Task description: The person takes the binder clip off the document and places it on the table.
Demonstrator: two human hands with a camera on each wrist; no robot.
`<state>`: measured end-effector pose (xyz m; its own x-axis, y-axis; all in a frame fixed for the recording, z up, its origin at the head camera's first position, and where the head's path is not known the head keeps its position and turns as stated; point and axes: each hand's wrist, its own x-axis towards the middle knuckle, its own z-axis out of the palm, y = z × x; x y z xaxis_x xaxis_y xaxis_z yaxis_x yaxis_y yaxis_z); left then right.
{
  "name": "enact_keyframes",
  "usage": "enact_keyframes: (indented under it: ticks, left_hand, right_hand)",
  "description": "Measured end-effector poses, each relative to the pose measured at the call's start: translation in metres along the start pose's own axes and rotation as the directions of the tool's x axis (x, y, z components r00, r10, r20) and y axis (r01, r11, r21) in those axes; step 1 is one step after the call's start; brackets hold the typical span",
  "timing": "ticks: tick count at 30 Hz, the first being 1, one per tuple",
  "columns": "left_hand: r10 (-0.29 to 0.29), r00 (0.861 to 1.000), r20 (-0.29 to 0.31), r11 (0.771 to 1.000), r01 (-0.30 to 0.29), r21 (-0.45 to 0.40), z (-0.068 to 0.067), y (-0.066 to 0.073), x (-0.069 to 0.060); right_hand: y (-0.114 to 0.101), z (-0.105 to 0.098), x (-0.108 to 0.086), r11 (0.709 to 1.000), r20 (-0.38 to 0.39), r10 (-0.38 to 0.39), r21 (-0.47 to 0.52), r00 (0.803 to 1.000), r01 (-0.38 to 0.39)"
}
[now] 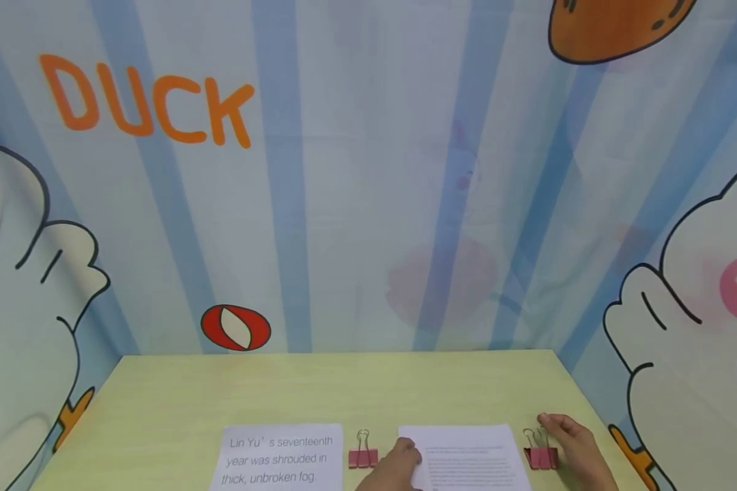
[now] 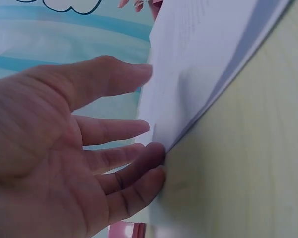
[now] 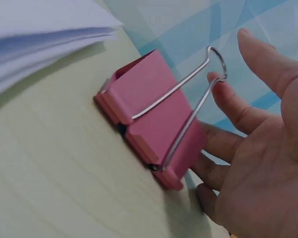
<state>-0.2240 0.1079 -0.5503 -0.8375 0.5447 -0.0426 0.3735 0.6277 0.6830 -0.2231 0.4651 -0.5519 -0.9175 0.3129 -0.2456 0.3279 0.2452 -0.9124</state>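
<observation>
A stack of white printed sheets (image 1: 467,453) lies on the table at the right of centre. My left hand (image 1: 394,468) is at its left edge, fingertips touching the paper's side and thumb apart from the other fingers. Right of the stack, a pink-red binder clip (image 3: 156,106) stands on the table with both wire handles up. Beside it is my right hand (image 1: 576,447); the index fingertip meets the end of the wire handles (image 3: 218,67), while the thumb stays clear of them. The other fingers are behind the clip, partly hidden.
A second binder clip (image 1: 363,458) stands between the stack and a large-print sheet (image 1: 279,453) at the left. The pale wooden table (image 1: 319,385) ends at a striped cartoon curtain (image 1: 356,204) behind and at both sides.
</observation>
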Motion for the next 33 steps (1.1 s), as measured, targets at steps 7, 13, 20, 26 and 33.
enact_keyframes:
  ticks: [7,13,20,26,33]
  left_hand:
    - [0.034,0.999,-0.017,0.996,-0.035,-0.088,-0.016,0.003,0.001]
    - [0.116,0.992,-0.042,0.984,-0.120,-0.133,-0.030,0.006,0.002]
    - [0.113,0.988,-0.103,0.985,-0.126,-0.121,-0.049,0.012,-0.002]
    - [0.023,0.977,-0.213,0.995,-0.044,-0.092,-0.072,0.007,-0.017]
    - [-0.030,0.966,-0.257,0.997,0.011,-0.075,-0.088,-0.013,-0.024]
  right_hand:
    - [-0.008,-0.007,-0.002,0.999,-0.007,-0.006,-0.052,1.000,0.005]
    - [-0.015,-0.014,-0.005,0.986,-0.057,-0.040,-0.166,0.998,0.030]
    - [-0.038,-0.011,-0.016,0.946,-0.015,-0.093,-0.314,0.996,0.084]
    - [-0.066,-0.004,-0.023,0.896,0.066,-0.138,-0.417,0.988,0.153]
    - [-0.094,0.013,-0.028,0.814,0.140,-0.274,-0.494,0.951,0.307]
